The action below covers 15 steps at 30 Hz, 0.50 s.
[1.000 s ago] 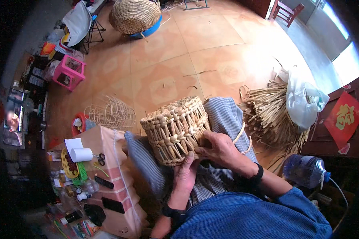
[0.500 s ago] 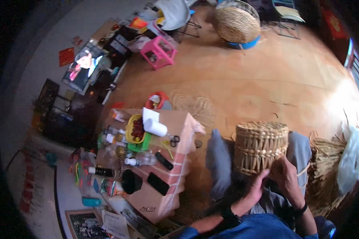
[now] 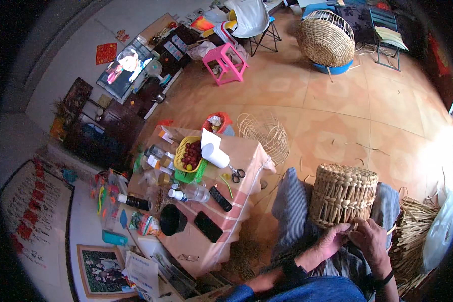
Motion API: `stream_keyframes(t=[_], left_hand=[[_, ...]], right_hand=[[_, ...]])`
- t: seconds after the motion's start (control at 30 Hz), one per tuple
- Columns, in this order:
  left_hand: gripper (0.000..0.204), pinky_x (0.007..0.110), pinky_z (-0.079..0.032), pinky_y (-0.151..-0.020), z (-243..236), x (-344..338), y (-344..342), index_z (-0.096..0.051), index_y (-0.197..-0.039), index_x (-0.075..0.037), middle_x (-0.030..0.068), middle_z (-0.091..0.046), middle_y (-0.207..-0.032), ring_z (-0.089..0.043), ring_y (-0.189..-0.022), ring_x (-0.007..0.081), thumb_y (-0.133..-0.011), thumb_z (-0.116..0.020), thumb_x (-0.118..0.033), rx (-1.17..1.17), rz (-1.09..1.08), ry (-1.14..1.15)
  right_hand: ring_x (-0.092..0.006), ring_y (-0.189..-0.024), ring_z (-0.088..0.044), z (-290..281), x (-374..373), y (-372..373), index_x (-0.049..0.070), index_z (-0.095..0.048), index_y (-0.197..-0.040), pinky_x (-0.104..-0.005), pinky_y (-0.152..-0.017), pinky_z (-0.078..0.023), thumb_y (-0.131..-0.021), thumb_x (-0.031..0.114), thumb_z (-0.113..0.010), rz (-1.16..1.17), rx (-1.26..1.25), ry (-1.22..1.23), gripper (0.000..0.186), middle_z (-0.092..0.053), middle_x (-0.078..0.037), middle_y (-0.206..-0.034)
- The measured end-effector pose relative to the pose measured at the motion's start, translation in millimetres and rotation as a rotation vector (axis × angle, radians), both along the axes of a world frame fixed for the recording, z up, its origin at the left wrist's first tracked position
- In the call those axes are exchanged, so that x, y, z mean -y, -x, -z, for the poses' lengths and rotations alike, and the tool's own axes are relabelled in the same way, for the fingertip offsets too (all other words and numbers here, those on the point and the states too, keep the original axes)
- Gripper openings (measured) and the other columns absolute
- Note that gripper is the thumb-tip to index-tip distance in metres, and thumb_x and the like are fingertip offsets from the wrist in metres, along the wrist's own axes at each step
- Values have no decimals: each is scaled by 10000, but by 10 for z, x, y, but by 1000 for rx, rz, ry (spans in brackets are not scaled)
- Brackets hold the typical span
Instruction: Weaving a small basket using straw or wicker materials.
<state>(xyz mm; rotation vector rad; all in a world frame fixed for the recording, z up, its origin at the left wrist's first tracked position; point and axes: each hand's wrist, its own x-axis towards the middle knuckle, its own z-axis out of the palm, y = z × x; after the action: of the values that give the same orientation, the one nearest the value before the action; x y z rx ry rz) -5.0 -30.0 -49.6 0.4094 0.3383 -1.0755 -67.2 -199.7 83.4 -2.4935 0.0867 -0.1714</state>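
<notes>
A woven straw basket [image 3: 343,194] rests on its side on my lap, between my knees, its braided rows and upright strands showing. My left hand [image 3: 331,242] is at the basket's lower rim, thumb and fingers pinched together on a straw strand. Close beside it, my right hand [image 3: 370,240] is closed with bent fingers at the same rim, seemingly on the strand too; its fingertips are partly hidden. Right of my knee lies a bundle of dry straw [image 3: 412,234], partly under a pale plastic bag [image 3: 442,236].
At my left stands a cloth-covered table [image 3: 244,161] with scissors [image 3: 238,175], a phone [image 3: 208,226], a remote [image 3: 220,198], bottles and a yellow fruit basket [image 3: 178,158]. A loose frame of strands [image 3: 264,136] lies on the floor. Farther off are a pink stool [image 3: 225,64] and a large woven basket [image 3: 324,40].
The whole view has shifted, so the room sits lower and farther right. My left fingers have come up to my right hand at the rim, and both now pinch there.
</notes>
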Motion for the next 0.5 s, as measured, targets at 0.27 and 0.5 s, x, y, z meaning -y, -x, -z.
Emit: stream_keyframes(t=[0.27, 0.5], left_hand=[[329, 356, -529, -1001, -281, -45, -47, -737, -1201, -55, 42, -765, -1125, -685, -1086, 200, -928, -768, -236, 51, -8, -61], [358, 319, -526, -966, -72, -57, -41, -738, -1209, -70, 25, -745, -1172, -666, -1108, 171, -940, -782, -302, 143, 22, -178]], right_hand=[[-277, -698, -624, 16, 92, -87, 114, -742, -1146, -413, -658, -494, -701, 294, -785, -176, 157, 197, 482, -569, -54, -725], [-282, -641, -600, 3, 92, -198, 85, -737, -918, -429, -628, -479, -745, 240, -856, -202, 199, 24, 262, -569, -62, -680]])
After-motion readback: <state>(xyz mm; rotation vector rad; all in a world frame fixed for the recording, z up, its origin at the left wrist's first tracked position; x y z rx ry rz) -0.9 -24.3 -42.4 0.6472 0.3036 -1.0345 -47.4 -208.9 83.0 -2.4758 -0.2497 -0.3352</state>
